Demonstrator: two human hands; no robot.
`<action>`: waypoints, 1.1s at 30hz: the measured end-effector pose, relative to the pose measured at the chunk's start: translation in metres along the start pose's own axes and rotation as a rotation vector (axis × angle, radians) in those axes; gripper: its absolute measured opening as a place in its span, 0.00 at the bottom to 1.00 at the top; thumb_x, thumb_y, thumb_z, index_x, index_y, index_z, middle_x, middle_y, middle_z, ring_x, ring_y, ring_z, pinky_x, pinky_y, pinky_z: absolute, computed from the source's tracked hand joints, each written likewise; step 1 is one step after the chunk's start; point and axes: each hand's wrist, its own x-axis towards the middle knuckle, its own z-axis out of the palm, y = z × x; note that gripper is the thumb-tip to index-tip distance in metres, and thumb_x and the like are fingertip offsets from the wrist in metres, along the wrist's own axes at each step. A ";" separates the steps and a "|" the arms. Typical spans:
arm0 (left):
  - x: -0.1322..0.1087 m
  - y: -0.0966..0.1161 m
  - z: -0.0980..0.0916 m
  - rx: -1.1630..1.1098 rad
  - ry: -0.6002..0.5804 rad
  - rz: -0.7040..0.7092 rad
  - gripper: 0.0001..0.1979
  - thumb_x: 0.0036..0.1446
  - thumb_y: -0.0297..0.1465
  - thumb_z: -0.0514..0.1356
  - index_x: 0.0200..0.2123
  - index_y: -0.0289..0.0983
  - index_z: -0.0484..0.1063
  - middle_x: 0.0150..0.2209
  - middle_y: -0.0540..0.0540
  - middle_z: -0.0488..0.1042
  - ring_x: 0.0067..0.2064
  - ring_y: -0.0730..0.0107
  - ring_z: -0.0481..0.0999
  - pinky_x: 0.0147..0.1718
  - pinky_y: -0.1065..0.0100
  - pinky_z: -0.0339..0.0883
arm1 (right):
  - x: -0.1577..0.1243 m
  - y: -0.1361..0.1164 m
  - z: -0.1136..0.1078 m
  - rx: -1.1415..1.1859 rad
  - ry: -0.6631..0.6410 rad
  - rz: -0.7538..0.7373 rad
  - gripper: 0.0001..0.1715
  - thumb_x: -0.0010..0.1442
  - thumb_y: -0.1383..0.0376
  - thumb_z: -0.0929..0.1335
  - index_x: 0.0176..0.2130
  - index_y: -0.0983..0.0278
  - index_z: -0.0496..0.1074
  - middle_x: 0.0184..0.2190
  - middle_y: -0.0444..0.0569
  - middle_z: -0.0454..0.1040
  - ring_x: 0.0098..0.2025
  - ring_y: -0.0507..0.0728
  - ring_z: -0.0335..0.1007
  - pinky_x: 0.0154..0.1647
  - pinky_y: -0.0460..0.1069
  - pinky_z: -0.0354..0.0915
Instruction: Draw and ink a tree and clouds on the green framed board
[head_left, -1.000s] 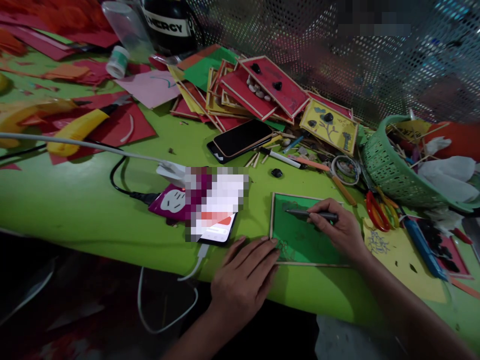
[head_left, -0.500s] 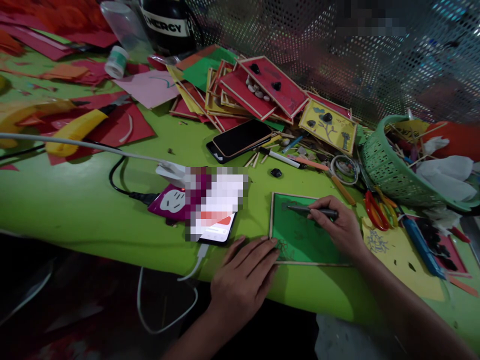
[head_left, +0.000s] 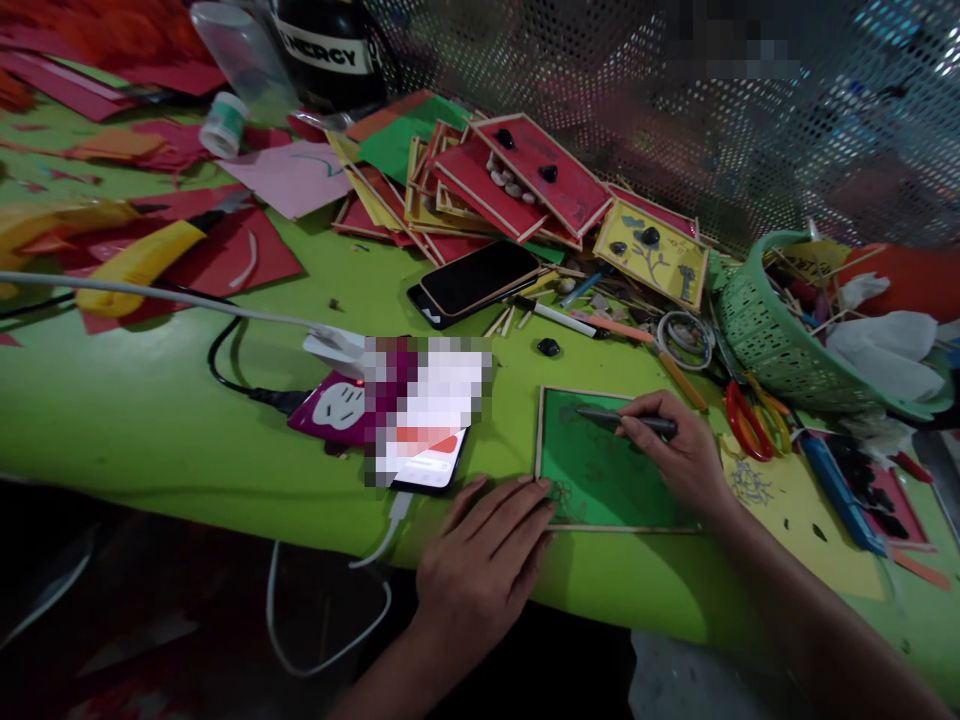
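A green card (head_left: 600,490) edged with thin wooden sticks lies at the table's front edge, with faint dark drawings at its upper left and lower left. My right hand (head_left: 671,445) grips a dark pen (head_left: 626,417), its tip on or just over the card's upper left part. My left hand (head_left: 487,545) lies flat with fingers stretched out, their tips on the card's lower left corner. Left of the card, a lit phone (head_left: 435,450) with a charging cable leans against a purple power socket block (head_left: 337,410). A small black stone (head_left: 548,347) sits just behind the card.
Stick-framed red and yellow cards (head_left: 525,170) are piled at the back beside a dark phone (head_left: 480,278). At right stand a green basket (head_left: 772,325), red-handled scissors (head_left: 746,420) and a blue cutter (head_left: 840,490). Yellow-handled pliers (head_left: 142,265) lie at left.
The whole view has shifted slightly. The pen tip has moved a very small way along the card's upper left; my left hand stays at the corner.
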 end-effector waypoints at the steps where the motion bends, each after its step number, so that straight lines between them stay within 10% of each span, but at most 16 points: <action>1: 0.000 0.000 0.000 0.000 0.000 0.001 0.10 0.69 0.26 0.58 0.48 0.39 0.78 0.50 0.50 0.83 0.52 0.66 0.82 0.60 0.58 0.63 | 0.000 0.001 0.000 0.004 0.001 0.000 0.10 0.63 0.58 0.71 0.37 0.62 0.76 0.27 0.45 0.78 0.27 0.52 0.71 0.28 0.45 0.64; 33: 0.000 0.000 0.000 0.023 0.001 0.009 0.10 0.68 0.26 0.58 0.47 0.39 0.78 0.50 0.50 0.83 0.51 0.66 0.82 0.60 0.59 0.65 | -0.002 0.001 0.001 0.045 -0.036 0.007 0.13 0.63 0.55 0.71 0.38 0.62 0.76 0.27 0.46 0.78 0.28 0.53 0.72 0.29 0.46 0.64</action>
